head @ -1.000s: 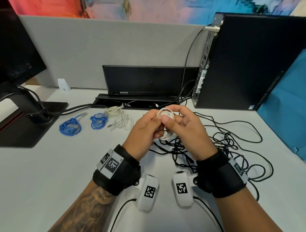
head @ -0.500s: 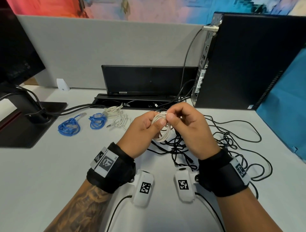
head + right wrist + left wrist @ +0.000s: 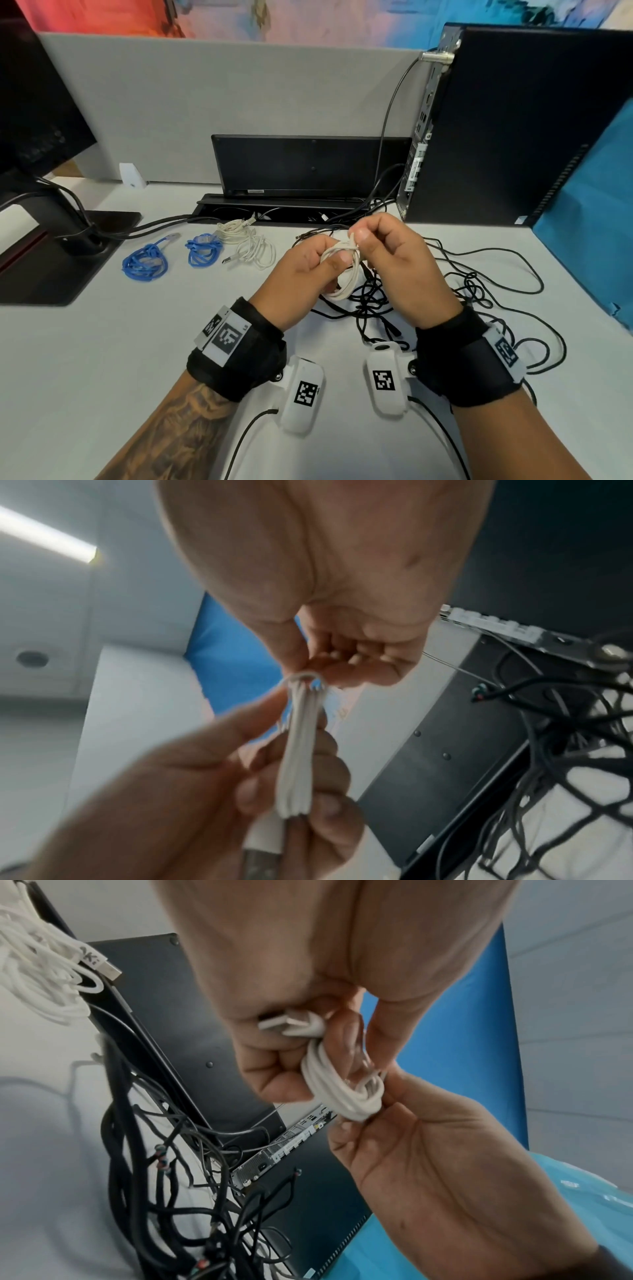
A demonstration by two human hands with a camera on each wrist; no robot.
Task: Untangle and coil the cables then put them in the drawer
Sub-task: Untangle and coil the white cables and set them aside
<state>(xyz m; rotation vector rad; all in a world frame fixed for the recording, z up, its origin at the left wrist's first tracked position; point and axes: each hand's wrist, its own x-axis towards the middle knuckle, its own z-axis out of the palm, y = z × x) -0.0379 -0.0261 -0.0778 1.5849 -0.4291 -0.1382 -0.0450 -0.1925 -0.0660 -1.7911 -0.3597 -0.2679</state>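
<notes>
Left hand: my left hand (image 3: 301, 270) is curled round a small coil of thin white cable (image 3: 342, 270), thumb pressed over the top of the loops, fingers wrapped under them.
Right hand: my right hand (image 3: 394, 263) pinches the top of the same coil between thumb and forefinger, the other fingers folded into the palm.
White coil: held in the air between both hands, just above the desk; in the left wrist view the loops (image 3: 346, 1093) lie bundled side by side and a white plug end (image 3: 284, 1023) sits tucked in my palm.
Black cables: a loose tangle of thin black cables (image 3: 428, 291) lies on the desk under and to the right of my hands, strands spreading toward the right edge.
Blue cables: two bundled blue network cables (image 3: 147, 263) (image 3: 202, 251) lie side by side, left of my hands, well apart from them.
Other white cable: a loosely coiled white USB cable (image 3: 251, 246) rests just right of the blue ones.
Desk: a pale grey desk top (image 3: 102, 359) carries everything.
Behind: a black computer tower (image 3: 513, 130) stands at the right; a black monitor base (image 3: 51, 260) sits at the left.
Drawer: I cannot see it in any view.
</notes>
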